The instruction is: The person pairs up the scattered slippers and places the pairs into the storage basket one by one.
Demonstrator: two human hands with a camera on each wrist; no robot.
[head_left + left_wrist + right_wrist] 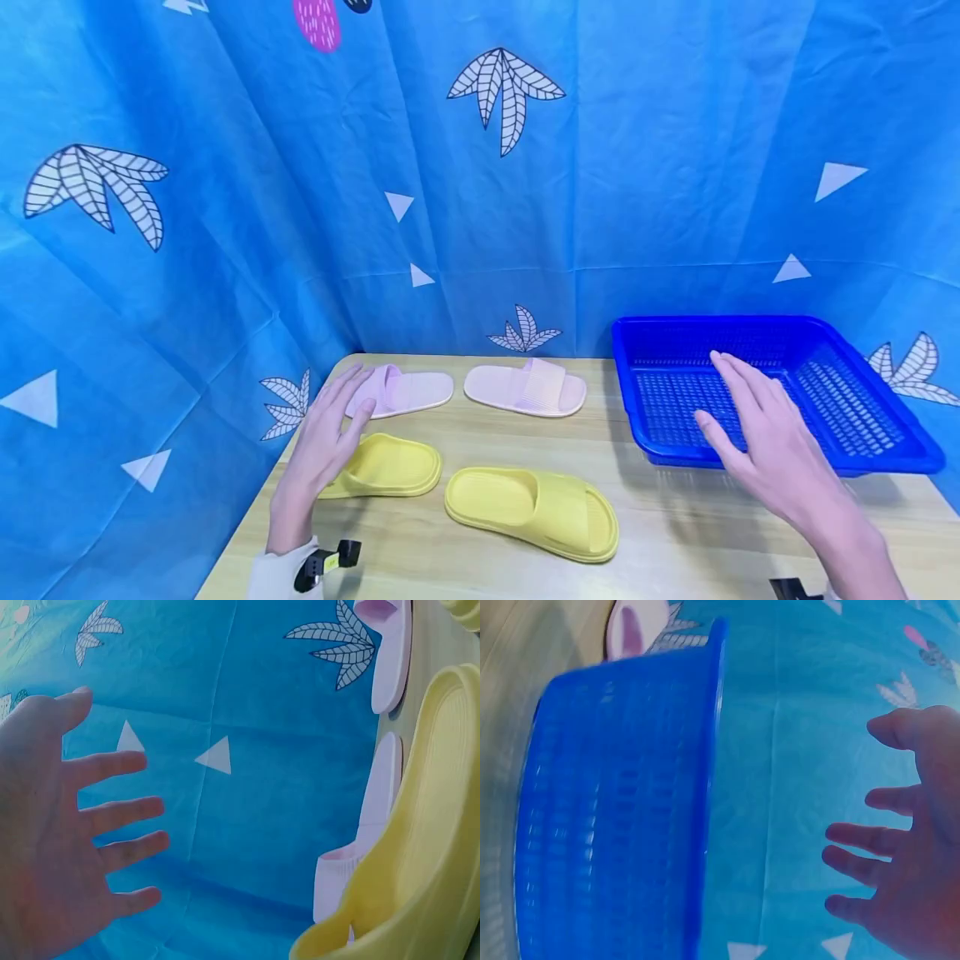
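Observation:
My left hand [324, 437], fingers extended and holding nothing, overlaps the left yellow slipper [397, 462] and the left pink slipper [420, 390] in the head view. In the left wrist view its fingers are spread apart, with a yellow slipper [442, 772] off to the side. My right hand [772, 442] is in front of the blue plastic basket [637, 425], palm facing inward and fingers straight. The right wrist view has that hand away from the basket's wall [615, 810]. Between the hands lie the right yellow slipper [562, 508] and, behind it, another pink slipper [495, 383].
A light wooden table [420, 550] carries the slippers and basket. Blue patterned cloth [637, 192] hangs behind the table and along its left side. The basket stands at the back right, close to the cloth.

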